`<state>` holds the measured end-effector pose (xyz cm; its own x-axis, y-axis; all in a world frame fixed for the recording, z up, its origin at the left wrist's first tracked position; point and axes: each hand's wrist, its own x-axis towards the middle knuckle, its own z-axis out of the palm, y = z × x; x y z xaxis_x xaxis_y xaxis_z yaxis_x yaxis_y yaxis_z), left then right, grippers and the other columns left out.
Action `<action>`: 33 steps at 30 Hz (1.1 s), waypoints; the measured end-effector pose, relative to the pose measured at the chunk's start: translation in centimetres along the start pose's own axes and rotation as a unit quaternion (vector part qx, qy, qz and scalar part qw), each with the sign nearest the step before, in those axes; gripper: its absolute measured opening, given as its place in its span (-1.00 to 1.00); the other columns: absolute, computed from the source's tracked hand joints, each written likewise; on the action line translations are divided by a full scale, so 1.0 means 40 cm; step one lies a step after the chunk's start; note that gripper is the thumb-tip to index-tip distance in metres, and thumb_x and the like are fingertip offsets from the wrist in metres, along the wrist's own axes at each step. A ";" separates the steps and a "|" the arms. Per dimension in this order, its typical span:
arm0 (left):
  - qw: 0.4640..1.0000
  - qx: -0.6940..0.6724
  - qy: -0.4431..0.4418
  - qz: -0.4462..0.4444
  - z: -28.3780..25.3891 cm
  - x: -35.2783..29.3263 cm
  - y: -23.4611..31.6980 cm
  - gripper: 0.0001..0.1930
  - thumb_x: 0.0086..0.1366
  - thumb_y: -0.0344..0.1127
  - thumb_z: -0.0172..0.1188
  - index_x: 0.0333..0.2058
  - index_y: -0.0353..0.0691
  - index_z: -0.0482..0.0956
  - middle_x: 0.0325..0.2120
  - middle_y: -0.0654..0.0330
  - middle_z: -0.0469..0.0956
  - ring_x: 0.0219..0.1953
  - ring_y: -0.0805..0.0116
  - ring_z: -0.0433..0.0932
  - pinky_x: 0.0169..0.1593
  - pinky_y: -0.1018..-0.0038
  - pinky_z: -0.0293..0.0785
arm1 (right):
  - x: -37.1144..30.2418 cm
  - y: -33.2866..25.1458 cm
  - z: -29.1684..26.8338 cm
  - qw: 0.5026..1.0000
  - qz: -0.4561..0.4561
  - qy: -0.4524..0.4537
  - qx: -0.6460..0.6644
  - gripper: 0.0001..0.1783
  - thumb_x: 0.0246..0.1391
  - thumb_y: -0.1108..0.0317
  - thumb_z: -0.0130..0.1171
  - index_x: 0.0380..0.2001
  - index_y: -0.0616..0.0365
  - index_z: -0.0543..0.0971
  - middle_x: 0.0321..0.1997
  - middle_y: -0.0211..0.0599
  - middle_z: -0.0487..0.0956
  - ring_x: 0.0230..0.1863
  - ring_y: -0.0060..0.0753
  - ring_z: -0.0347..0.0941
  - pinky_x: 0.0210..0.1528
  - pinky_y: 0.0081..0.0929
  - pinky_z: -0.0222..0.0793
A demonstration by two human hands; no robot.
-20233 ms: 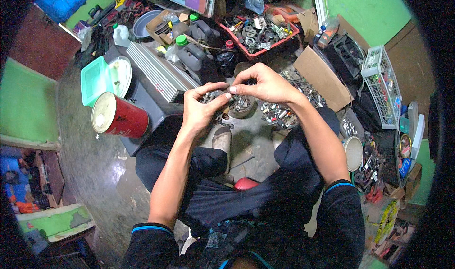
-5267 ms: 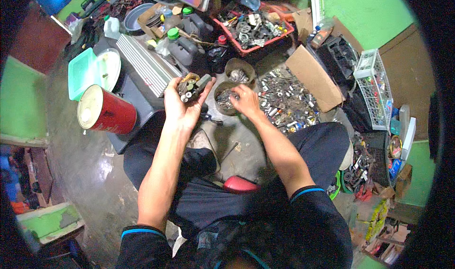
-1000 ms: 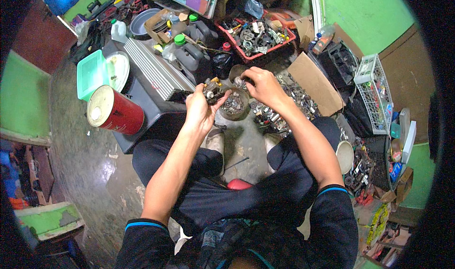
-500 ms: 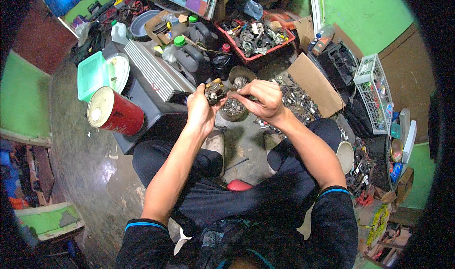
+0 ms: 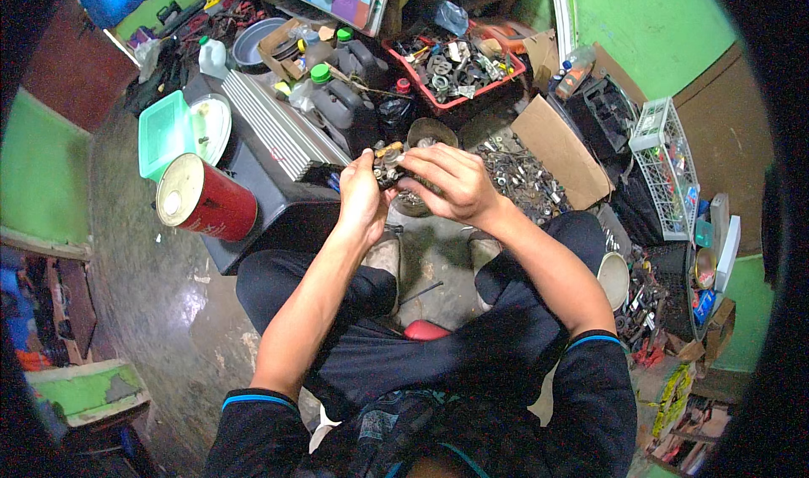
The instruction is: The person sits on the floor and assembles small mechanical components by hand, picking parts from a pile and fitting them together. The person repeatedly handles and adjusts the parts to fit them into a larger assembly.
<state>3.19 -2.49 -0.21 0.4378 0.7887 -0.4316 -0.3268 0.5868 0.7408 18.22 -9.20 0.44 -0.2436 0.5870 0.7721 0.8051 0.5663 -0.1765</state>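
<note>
The person's left hand (image 5: 362,200) grips a small metal part (image 5: 388,159), dark with silvery and brass-yellow areas, its thumb along the left side. The right hand (image 5: 459,183) reaches in from the right with bent fingers, their tips at the right side of the part; whether they pinch a smaller piece there cannot be told.

The part is held up above the floor (image 5: 430,263), in front of the person's knees. Just under the hands, mostly hidden, is a round tub of small hardware (image 5: 411,208), and beyond it stands a second round container (image 5: 430,127). To the right of these spreads a heap of small metal pieces (image 5: 527,179), with a flat cardboard sheet (image 5: 562,152) along its far right side. On the left, a low dark desk (image 5: 282,193) carries a red can (image 5: 217,206) near its edge, a pale green plastic box (image 5: 166,128) and a ribbed metal panel (image 5: 282,128). Farther off, a red crate (image 5: 455,104) is heaped with parts. A thin dark rod (image 5: 421,292) lies between the feet.
</note>
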 end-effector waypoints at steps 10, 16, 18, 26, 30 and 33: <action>0.999 -0.025 -0.047 0.004 -0.004 0.005 -0.018 -0.68 0.49 -0.24 -0.23 -0.22 -0.28 0.49 -0.43 0.21 0.57 -0.50 0.50 0.52 -0.49 0.55 0.45 | 0.002 -0.002 0.004 0.998 -0.020 -0.049 -0.028 -0.65 -0.16 0.30 0.34 -0.21 0.08 0.60 -0.18 -0.22 0.55 -0.21 -0.11 0.53 -0.16 -0.27 0.49; 0.998 0.034 -0.046 0.004 -0.008 0.009 -0.019 -0.69 0.47 -0.19 -0.19 -0.21 -0.22 0.51 -0.54 0.30 0.52 -0.61 0.51 0.45 -0.56 0.59 0.36 | -0.003 0.002 0.000 0.997 -0.032 -0.052 -0.042 -0.64 -0.24 0.33 0.28 -0.25 0.11 0.59 -0.15 -0.24 0.57 -0.18 -0.18 0.54 -0.20 -0.32 0.47; 0.998 0.034 -0.048 0.005 -0.008 0.009 -0.020 -0.68 0.47 -0.20 -0.20 -0.21 -0.24 0.51 -0.54 0.29 0.52 -0.61 0.51 0.44 -0.56 0.59 0.35 | -0.007 -0.001 0.002 0.998 -0.025 -0.048 -0.039 -0.65 -0.23 0.33 0.28 -0.26 0.12 0.59 -0.17 -0.24 0.57 -0.20 -0.19 0.55 -0.20 -0.32 0.47; 0.999 0.021 -0.029 0.026 -0.018 0.026 -0.041 -0.69 0.46 -0.23 -0.21 -0.22 -0.28 0.50 -0.54 0.27 0.51 -0.62 0.50 0.43 -0.57 0.58 0.32 | 0.005 -0.021 0.003 0.999 -0.005 -0.018 -0.039 -0.69 -0.23 0.32 0.30 -0.31 0.14 0.60 -0.22 -0.26 0.59 -0.25 -0.21 0.56 -0.19 -0.32 0.48; 0.999 0.024 -0.020 0.021 -0.008 0.019 -0.032 -0.71 0.46 -0.23 -0.17 -0.24 -0.27 0.48 -0.55 0.28 0.50 -0.61 0.51 0.43 -0.57 0.58 0.32 | 0.001 -0.031 0.004 0.998 0.002 -0.006 -0.058 -0.72 -0.22 0.36 0.28 -0.32 0.14 0.60 -0.24 -0.26 0.60 -0.26 -0.21 0.57 -0.18 -0.32 0.49; 0.998 0.027 -0.046 0.014 -0.007 0.014 -0.021 -0.74 0.45 -0.20 -0.12 -0.24 -0.26 0.46 -0.52 0.29 0.50 -0.59 0.52 0.43 -0.56 0.58 0.34 | -0.001 -0.032 0.007 0.997 0.011 0.004 -0.074 -0.73 -0.20 0.38 0.26 -0.32 0.15 0.61 -0.24 -0.24 0.61 -0.26 -0.22 0.57 -0.16 -0.31 0.49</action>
<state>3.47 -2.47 -1.21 0.5053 0.7827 -0.3634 -0.2959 0.5528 0.7790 17.03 -9.79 0.47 -0.2217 0.5937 0.7735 0.8813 0.4616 -0.1016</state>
